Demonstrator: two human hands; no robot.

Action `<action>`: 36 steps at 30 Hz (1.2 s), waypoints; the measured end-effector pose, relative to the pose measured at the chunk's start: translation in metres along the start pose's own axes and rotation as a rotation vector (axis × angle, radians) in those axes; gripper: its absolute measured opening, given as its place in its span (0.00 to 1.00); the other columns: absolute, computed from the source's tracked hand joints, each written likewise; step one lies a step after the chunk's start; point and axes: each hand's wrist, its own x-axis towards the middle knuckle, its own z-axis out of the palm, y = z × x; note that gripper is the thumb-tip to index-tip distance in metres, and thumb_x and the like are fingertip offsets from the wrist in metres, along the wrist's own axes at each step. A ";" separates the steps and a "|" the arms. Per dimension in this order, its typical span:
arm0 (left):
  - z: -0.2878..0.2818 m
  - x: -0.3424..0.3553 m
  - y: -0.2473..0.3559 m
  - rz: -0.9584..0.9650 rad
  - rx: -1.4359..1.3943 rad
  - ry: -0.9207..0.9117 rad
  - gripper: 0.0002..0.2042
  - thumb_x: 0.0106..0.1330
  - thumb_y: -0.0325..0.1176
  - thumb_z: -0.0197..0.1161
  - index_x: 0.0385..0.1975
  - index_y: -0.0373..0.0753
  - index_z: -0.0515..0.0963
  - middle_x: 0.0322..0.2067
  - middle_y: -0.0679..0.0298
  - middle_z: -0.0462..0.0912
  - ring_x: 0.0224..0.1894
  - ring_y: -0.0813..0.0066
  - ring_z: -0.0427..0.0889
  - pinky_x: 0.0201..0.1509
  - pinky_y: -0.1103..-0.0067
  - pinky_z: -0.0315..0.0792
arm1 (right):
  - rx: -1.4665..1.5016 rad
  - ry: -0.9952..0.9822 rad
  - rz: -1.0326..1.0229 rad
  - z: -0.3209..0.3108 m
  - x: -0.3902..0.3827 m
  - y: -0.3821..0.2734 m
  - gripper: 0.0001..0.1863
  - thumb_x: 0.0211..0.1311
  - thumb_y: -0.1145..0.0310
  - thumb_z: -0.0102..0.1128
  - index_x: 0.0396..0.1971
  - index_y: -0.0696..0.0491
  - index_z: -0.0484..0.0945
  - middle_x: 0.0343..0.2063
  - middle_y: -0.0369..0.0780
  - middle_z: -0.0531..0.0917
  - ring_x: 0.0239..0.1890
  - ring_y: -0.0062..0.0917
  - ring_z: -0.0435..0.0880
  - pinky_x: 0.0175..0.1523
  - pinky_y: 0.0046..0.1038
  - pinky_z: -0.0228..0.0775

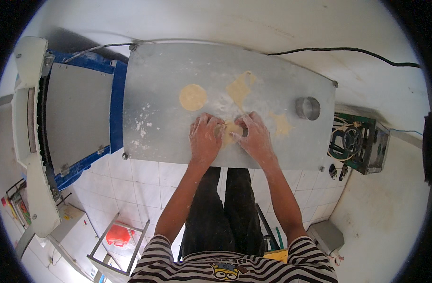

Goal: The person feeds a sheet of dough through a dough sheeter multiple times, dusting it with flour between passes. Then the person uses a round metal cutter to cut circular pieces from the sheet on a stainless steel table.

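Pale yellow dough round on grey metal table.

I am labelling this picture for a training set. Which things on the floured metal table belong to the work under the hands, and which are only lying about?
In use:
- left hand and right hand, both pressing the yellow dough piece
- floured grey metal table

Lying about:
- round flat yellow dough disc
- yellow dough offcuts
- round metal ring cutter
- black cable

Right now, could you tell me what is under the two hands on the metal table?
A piece of yellow dough shows between the left hand and right hand, lying on the floured metal table. Its outer parts are covered by the palms, so its full outline cannot be seen.
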 end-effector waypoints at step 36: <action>-0.057 0.068 -0.065 -0.070 -0.378 0.278 0.10 0.66 0.17 0.65 0.46 0.32 0.79 0.41 0.52 0.88 0.45 0.58 0.90 0.50 0.69 0.83 | 0.461 0.180 0.041 0.065 0.103 -0.064 0.14 0.62 0.78 0.70 0.46 0.60 0.81 0.37 0.41 0.89 0.37 0.24 0.89 0.48 0.27 0.82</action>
